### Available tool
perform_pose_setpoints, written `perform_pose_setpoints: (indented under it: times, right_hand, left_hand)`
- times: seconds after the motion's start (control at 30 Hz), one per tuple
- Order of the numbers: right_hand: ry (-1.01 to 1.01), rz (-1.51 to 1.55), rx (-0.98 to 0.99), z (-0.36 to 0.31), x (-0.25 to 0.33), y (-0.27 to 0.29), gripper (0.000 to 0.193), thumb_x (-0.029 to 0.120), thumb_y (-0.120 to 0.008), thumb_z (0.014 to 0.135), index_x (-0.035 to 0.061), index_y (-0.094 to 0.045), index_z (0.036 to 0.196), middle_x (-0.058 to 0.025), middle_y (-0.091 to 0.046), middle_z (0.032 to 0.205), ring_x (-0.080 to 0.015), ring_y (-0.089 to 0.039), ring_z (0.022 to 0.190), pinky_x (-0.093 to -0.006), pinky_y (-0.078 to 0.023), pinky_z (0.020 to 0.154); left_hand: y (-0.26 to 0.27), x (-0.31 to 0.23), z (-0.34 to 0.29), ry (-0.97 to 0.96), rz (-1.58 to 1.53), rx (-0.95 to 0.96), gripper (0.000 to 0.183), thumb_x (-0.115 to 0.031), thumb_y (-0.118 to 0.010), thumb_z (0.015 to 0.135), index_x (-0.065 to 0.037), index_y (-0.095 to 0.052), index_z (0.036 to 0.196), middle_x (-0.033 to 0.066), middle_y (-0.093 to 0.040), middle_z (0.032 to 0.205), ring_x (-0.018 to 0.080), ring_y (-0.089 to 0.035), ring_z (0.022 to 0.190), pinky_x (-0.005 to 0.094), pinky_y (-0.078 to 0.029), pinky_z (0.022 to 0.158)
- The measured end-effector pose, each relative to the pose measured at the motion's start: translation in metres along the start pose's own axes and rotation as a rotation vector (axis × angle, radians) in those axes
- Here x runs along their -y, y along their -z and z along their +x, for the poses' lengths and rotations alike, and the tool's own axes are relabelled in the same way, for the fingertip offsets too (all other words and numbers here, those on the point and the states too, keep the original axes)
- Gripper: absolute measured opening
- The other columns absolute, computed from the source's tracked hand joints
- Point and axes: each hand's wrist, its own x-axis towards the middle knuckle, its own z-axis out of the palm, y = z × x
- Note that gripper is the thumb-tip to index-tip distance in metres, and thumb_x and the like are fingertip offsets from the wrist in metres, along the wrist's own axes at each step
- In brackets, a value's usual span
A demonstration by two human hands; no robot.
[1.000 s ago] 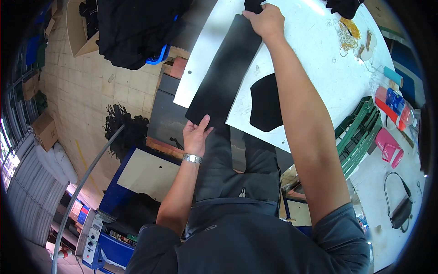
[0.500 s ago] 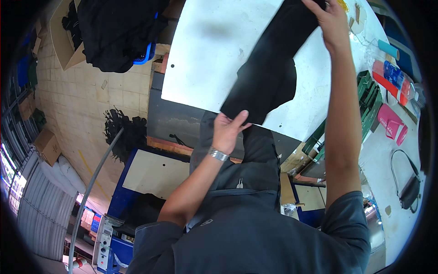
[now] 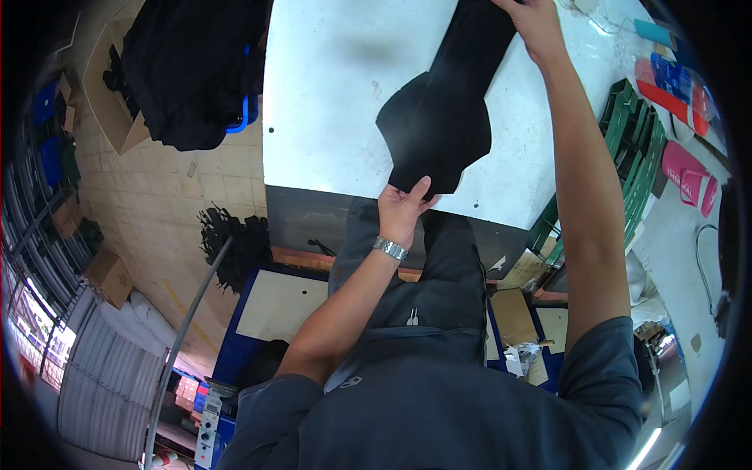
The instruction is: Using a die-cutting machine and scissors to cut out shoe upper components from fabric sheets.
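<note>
White tabletop (image 3: 329, 94), green rack (image 3: 644, 157) alongside — left hand (image 3: 401, 211), right hand (image 3: 539, 30): grip pinching black fabric (image 3: 442, 117).

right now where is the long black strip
In the head view, the strip slants over the white table, above and right of centre, its near end in the left hand, the right hand farther up.

both hands (image 3: 403, 213) on black fabric (image 3: 442, 129), white tabletop (image 3: 329, 94), green crate (image 3: 644, 153)

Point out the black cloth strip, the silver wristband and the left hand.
Black cloth strip (image 3: 454, 90), head view: its middle.
Silver wristband (image 3: 390, 248), head view: its links.
Left hand (image 3: 400, 214), head view: back of hand.
</note>
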Motion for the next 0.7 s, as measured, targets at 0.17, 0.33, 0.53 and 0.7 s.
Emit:
perform_pose_setpoints:
  times: [0.17,0.33,0.53,0.7]
  right_hand:
    - [-0.215,0.135,-0.102,0.007,0.014,-0.015,0.067,0.006,-0.083,0.091,-0.0057,-0.048,0.147,-0.0187,-0.069,0.127,-0.0267,-0.069,0.111,-0.0367,-0.057,0.095]
    - [-0.173,0.144,-0.136,0.036,-0.005,-0.006,0.099,0.008,-0.085,0.089,-0.0018,-0.025,0.166,-0.0277,-0.046,0.159,-0.0343,-0.056,0.138,-0.0417,-0.051,0.116]
    - [-0.126,-0.109,-0.109,0.013,0.028,-0.01,0.094,0.011,-0.086,0.088,-0.0018,-0.032,0.164,-0.0288,-0.046,0.158,-0.0349,-0.056,0.139,-0.0416,-0.049,0.118]
    - [-0.241,0.665,0.277,-0.009,0.055,0.033,0.072,0.014,-0.082,0.09,-0.0021,-0.052,0.152,-0.0281,-0.071,0.128,-0.0363,-0.071,0.118,-0.0437,-0.059,0.103]
  left_hand:
    - [-0.004,-0.001,0.0,-0.068,-0.01,0.004,0.042,-0.01,-0.089,0.089,-0.005,-0.047,0.089,0.0069,-0.063,0.086,0.0141,-0.067,0.067,0.0425,-0.071,0.076]
    - [-0.008,-0.014,-0.012,0.064,0.187,-0.076,0.035,-0.021,-0.085,0.094,-0.004,-0.055,0.096,0.0081,-0.069,0.082,0.0141,-0.068,0.07,0.035,-0.066,0.067]
    - [-0.02,-0.059,-0.024,-0.233,0.888,0.182,0.027,-0.025,-0.078,0.1,-0.001,-0.065,0.102,0.0041,-0.074,0.082,0.0122,-0.072,0.077,0.0288,-0.057,0.065]
    - [-0.128,-0.113,0.045,-0.341,0.588,0.573,0.036,-0.023,-0.064,0.109,0.001,-0.064,0.136,0.0158,-0.074,0.122,0.0223,-0.074,0.111,0.0358,-0.062,0.094]
